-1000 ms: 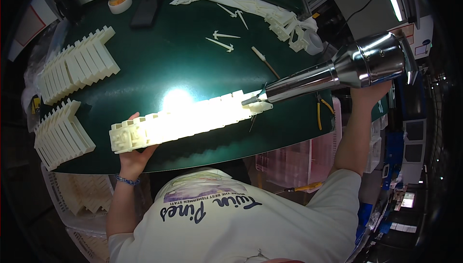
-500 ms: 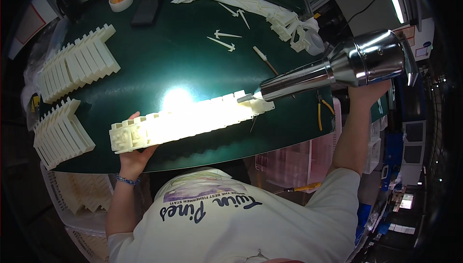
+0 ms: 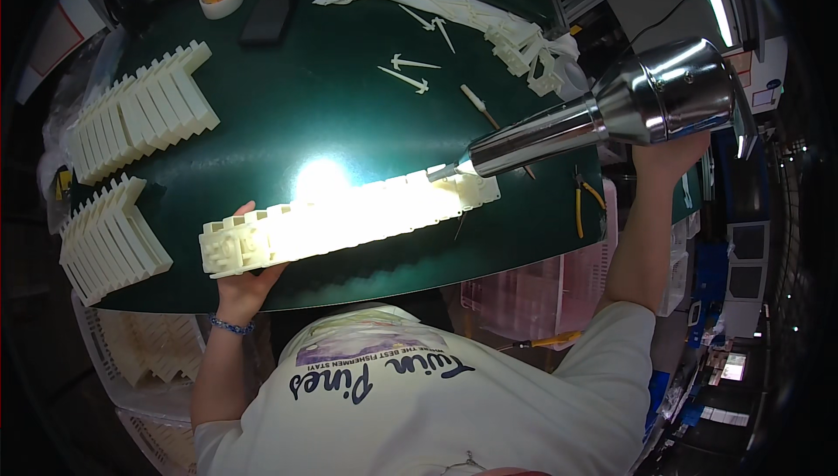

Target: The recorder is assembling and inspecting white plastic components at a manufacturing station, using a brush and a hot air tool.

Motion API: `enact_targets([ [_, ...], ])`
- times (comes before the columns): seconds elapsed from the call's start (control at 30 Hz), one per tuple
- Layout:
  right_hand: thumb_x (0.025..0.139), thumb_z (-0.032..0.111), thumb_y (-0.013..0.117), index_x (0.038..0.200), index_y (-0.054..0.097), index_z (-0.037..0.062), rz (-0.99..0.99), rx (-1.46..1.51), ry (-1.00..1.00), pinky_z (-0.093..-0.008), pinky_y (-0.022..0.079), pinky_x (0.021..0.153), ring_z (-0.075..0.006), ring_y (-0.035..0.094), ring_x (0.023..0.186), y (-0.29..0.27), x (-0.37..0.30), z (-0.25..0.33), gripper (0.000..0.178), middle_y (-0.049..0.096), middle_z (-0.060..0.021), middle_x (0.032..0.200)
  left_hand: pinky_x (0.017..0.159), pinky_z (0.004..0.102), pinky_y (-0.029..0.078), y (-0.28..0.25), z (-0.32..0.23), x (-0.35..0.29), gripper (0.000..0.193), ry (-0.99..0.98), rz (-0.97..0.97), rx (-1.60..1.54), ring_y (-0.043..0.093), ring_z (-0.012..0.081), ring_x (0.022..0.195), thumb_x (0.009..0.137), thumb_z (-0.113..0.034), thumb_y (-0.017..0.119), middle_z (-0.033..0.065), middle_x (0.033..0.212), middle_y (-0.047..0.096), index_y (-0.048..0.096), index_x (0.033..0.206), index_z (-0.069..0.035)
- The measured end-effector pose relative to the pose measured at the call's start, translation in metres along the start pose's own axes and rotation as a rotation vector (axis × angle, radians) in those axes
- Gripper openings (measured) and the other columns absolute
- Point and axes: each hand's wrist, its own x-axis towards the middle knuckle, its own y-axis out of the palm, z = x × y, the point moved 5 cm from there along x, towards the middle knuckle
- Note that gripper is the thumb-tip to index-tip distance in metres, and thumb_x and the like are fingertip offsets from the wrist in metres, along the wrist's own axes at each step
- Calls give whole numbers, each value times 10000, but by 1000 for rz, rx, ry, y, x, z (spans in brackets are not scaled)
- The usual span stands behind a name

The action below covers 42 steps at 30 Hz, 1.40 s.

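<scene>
A long cream plastic part (image 3: pixel 349 214) with a row of box-like cells lies slantwise above the table's near edge; its middle is washed out by glare. My left hand (image 3: pixel 248 282) grips its left end from beneath, thumb on the near side and a fingertip showing beyond the far side. My right hand (image 3: pixel 674 153) is at the rear of a chrome gun-shaped tool (image 3: pixel 559 137) and appears to hold it, though the tool hides the fingers. The tool's narrow grey tip (image 3: pixel 442 173) is at the part's right end; whether it touches cannot be told.
Two stacks of cream plastic pieces, an upper stack (image 3: pixel 144 113) and a lower stack (image 3: pixel 113 240), stand at left. Several small pronged cream pieces (image 3: pixel 410 64) lie at the back. Yellow-handled pliers (image 3: pixel 580 205) rest right, near a thin stick (image 3: pixel 485 109). A pink crate (image 3: pixel 532 293) is below.
The chrome tool's rear end has risen slightly and my right hand has moved up a little with it. The long part and my left hand have barely moved.
</scene>
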Motion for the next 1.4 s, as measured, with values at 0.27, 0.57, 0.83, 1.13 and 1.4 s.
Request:
enact_targets([
  [0.27,657,279,781,1095,510,-32,37,-107,-107,-293,452,818,-181,591,935,-7,-2,17,602,609,-111,1044,994,441,442,6,7,0,509,-199,32,-606,451,239,1238,949,-314,462,64,1317,451,315,1407,-146],
  [0.57,660,274,776,1128,481,-36,5,34,-185,-295,449,825,-176,579,946,-5,-4,15,634,586,-111,1065,996,454,436,2,-3,0,506,-1,34,-137,454,240,1233,949,-295,463,65,1310,456,315,1407,-139],
  [0.83,676,278,771,1141,472,-31,-27,114,-133,-296,450,825,-173,579,942,-2,-6,11,634,580,-108,1069,989,454,440,1,-4,0,508,24,22,-32,446,234,1238,949,-315,456,58,1312,456,318,1407,-144],
  [1.13,692,283,765,1154,462,-26,-56,190,-78,-297,451,826,-171,579,937,5,-6,8,633,574,-105,1074,980,392,457,7,-4,1,650,-132,-15,-319,472,202,1207,798,-157,586,51,1306,457,330,1394,-119],
  [1.4,641,276,793,1065,507,-13,11,-152,-271,-295,453,781,-156,576,880,14,4,17,587,596,-83,981,966,369,480,2,1,-2,721,-105,-17,-257,480,185,1192,771,66,660,54,1287,455,328,1391,-92],
])
